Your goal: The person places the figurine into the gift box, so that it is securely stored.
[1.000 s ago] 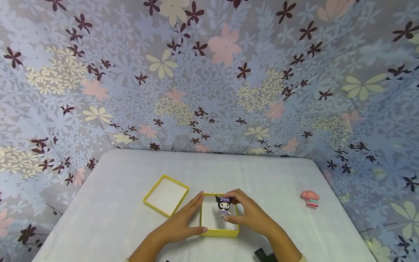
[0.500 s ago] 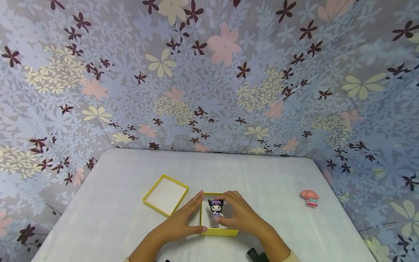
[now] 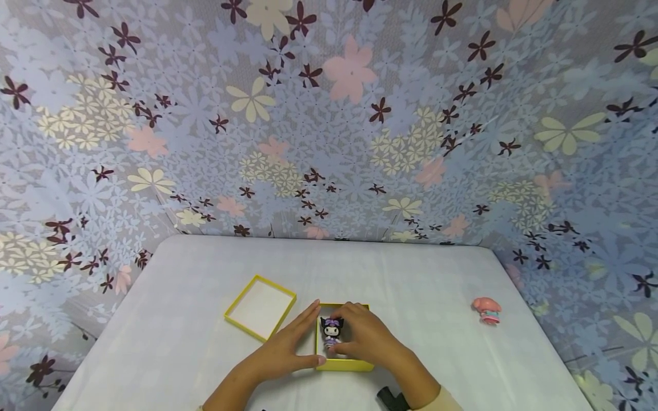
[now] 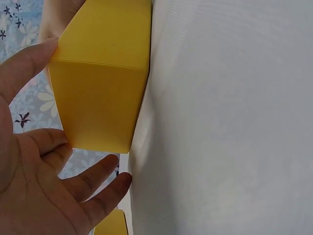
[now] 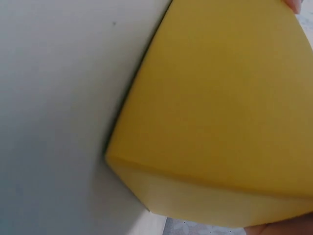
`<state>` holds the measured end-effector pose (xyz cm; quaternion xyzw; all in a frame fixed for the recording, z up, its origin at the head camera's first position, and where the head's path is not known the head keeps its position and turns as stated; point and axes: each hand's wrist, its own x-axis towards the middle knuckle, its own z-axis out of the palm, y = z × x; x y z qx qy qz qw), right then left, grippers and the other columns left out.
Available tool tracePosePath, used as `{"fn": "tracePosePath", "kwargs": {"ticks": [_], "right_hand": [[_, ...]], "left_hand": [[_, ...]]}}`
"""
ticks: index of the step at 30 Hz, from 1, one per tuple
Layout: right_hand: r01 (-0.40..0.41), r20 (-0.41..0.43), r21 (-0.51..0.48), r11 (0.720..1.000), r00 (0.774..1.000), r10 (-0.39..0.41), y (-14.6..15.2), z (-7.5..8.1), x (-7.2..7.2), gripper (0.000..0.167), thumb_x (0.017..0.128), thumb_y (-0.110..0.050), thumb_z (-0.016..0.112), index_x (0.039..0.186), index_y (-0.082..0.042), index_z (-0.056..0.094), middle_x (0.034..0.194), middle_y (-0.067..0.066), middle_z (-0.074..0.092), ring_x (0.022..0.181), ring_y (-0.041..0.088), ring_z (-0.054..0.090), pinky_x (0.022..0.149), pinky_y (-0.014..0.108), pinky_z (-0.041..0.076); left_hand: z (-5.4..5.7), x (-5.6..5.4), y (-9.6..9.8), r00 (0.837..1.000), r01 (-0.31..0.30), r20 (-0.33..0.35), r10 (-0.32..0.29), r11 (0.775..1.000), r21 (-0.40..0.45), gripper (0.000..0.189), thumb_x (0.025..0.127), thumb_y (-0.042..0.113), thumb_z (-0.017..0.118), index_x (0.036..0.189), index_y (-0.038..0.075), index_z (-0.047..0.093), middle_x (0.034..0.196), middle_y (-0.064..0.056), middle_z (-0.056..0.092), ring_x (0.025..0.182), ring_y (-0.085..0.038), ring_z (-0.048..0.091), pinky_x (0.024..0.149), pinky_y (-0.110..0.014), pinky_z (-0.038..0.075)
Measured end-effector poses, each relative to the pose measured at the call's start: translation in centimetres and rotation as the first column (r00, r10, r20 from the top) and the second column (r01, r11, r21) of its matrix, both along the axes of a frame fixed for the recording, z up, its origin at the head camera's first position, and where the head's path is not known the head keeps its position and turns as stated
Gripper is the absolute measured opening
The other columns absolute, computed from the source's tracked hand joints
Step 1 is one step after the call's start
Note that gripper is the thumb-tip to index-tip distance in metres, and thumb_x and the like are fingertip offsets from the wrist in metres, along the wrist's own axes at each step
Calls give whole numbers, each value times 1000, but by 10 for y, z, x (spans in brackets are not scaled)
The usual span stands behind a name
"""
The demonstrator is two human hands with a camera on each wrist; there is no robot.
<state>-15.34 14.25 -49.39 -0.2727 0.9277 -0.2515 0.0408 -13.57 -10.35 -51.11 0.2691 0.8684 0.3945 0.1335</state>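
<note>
At yellow box (image 3: 345,365), figurine (image 3: 331,331) head-up, facing camera

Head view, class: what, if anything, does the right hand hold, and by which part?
The right hand holds the figurine, fingers at its head end and thumb near its base.

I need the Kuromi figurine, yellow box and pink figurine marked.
Kuromi figurine (image 3: 332,331): head view, on its white face.
Yellow box (image 3: 343,365): head view, on its near wall.
Pink figurine (image 3: 486,306): head view, on its pink head.
</note>
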Motion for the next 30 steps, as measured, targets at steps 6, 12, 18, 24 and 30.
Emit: {"fn": "tracePosePath", "kwargs": {"ticks": [6, 12, 18, 24, 30], "right_hand": [[40, -94, 78, 996, 995, -33, -8, -3, -1, 63, 71, -51, 87, 121, -19, 68, 125, -5, 69, 122, 23, 61, 106, 50, 50], [65, -100, 138, 988, 994, -51, -12, -4, 0, 61, 70, -52, 87, 119, -19, 70, 121, -5, 70, 118, 23, 61, 104, 50, 49], [52, -103, 153, 987, 994, -36, -13, -5, 0, 62, 70, -55, 86, 120, -22, 70, 120, -8, 70, 111, 19, 62, 99, 46, 49], [48, -100, 163, 986, 994, -32, -11, -5, 0, 65, 70, -59, 84, 121, -22, 71, 122, -8, 70, 109, 16, 61, 97, 44, 50], [37, -81, 118, 992, 996, -27, -7, -4, 1, 70, 73, -59, 82, 128, -18, 67, 129, -4, 68, 120, 22, 61, 102, 50, 50]], "left_hand": [[1, 1, 1, 1000, 1, 4, -1, 1000, 13, 97, 89, 61, 67, 164, 30, 14, 170, 21, 2, 158, -27, 16, 123, -62, 24], [1, 1, 1, 1000, -2, 4, 2, 1000, 15, 96, 89, 59, 68, 164, 30, 15, 170, 21, 3, 158, -26, 18, 122, -62, 24], [1, 2, 1, 1000, -5, -4, 5, 1000, 15, 97, 88, 59, 69, 164, 28, 16, 170, 20, 3, 157, -28, 18, 122, -62, 24], [0, 2, 1, 1000, -3, 21, 2, 999, 33, 99, 87, 61, 69, 164, 30, 15, 170, 21, 2, 158, -26, 16, 123, -61, 22], [1, 2, 1, 1000, 1, 30, -3, 999, 43, 99, 87, 60, 70, 164, 29, 15, 170, 19, 2, 158, -26, 14, 124, -61, 21]]}}
